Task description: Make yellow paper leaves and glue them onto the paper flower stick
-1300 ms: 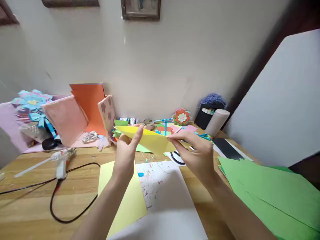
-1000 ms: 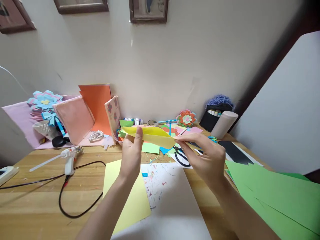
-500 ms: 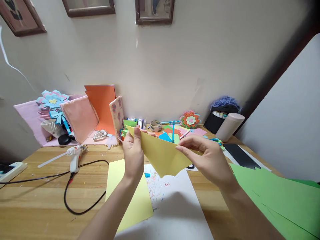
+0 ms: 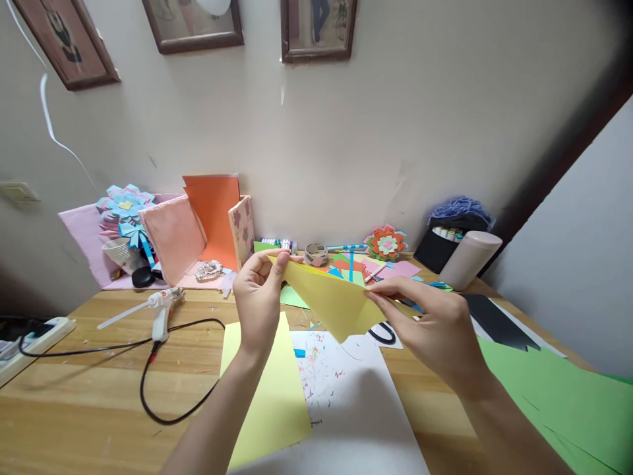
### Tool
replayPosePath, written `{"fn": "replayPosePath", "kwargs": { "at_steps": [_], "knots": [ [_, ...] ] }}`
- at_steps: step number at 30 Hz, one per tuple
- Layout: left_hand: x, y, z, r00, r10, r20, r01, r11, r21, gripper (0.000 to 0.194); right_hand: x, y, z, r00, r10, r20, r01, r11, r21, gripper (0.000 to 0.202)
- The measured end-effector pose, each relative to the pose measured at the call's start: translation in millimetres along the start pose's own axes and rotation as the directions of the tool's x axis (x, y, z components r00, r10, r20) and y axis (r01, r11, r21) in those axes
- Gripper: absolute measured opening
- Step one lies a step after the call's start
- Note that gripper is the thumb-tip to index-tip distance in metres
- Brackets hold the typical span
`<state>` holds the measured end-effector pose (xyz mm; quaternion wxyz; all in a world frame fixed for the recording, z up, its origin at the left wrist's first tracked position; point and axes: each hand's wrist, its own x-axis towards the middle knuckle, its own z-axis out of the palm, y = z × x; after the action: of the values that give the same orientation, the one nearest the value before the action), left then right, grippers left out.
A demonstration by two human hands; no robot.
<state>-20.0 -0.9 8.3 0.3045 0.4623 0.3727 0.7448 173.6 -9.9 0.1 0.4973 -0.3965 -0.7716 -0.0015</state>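
Note:
A folded piece of yellow paper (image 4: pixel 331 297) is held up in the air between both hands, its long edge sloping down to the right. My left hand (image 4: pixel 262 290) pinches its upper left corner between thumb and fingers. At the right end, my right hand (image 4: pixel 425 316) grips the paper between thumb and forefinger. Below lies a larger yellow sheet (image 4: pixel 270 402), partly covered by my left forearm. It overlaps a white sheet (image 4: pixel 366 409) marked with coloured specks and a small blue scrap (image 4: pixel 299 353).
A white glue gun (image 4: pixel 161 313) with a black cord stands at left. Pink panels (image 4: pixel 173 231) and orange paper (image 4: pixel 217 218) stand behind. Tape (image 4: pixel 315 254), a paper flower (image 4: pixel 386 243) and scraps line the back. Green sheets (image 4: pixel 558 396) and a phone (image 4: pixel 499 323) lie right.
Both hands still hold the yellow paper, which has tilted so more of its inner layer shows along the top. The whole view has shifted, moving the scene right and slightly down.

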Motion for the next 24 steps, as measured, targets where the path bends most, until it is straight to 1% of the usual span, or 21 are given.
{"fn": "replayPosePath", "kwargs": {
  "at_steps": [3,5,7,12,16,18,20,24],
  "knots": [
    [2.5,8.5,-6.9,0.999,-0.010,0.050,0.006,0.997,0.079,0.020,0.6,3.6,-0.3,0.982,-0.145,-0.124,0.128,0.982,-0.140,0.007],
    [2.9,14.4,-10.6,0.997,-0.016,0.077,0.006,0.991,0.135,0.020,1.3,5.5,-1.5,0.964,-0.211,-0.163,0.176,0.962,-0.206,0.011],
    [2.8,19.5,-13.7,0.994,-0.015,0.108,-0.004,0.983,0.181,0.019,1.4,7.2,-3.9,0.954,-0.246,-0.172,0.198,0.947,-0.254,0.014],
    [1.3,26.1,-17.8,0.981,0.037,0.192,-0.083,0.968,0.236,0.014,-1.4,10.8,-11.1,0.959,-0.234,-0.160,0.168,0.924,-0.344,0.023],
    [0.0,26.0,-19.6,0.964,0.100,0.248,-0.161,0.957,0.240,0.014,-1.0,11.1,-15.6,0.953,-0.212,-0.215,0.123,0.924,-0.363,0.024],
    [0.6,25.8,-22.3,0.948,0.139,0.286,-0.218,0.938,0.268,0.015,0.6,10.9,-18.6,0.952,-0.207,-0.226,0.118,0.927,-0.355,0.024],
    [2.1,26.2,-26.3,0.924,0.181,0.338,-0.295,0.900,0.322,0.016,2.1,11.6,-22.2,0.952,-0.222,-0.213,0.139,0.929,-0.343,0.026],
    [6.0,28.3,-34.2,0.849,0.259,0.461,-0.465,0.779,0.419,0.014,3.0,15.3,-28.2,0.958,-0.229,-0.170,0.172,0.939,-0.297,0.026]
  ]
}}
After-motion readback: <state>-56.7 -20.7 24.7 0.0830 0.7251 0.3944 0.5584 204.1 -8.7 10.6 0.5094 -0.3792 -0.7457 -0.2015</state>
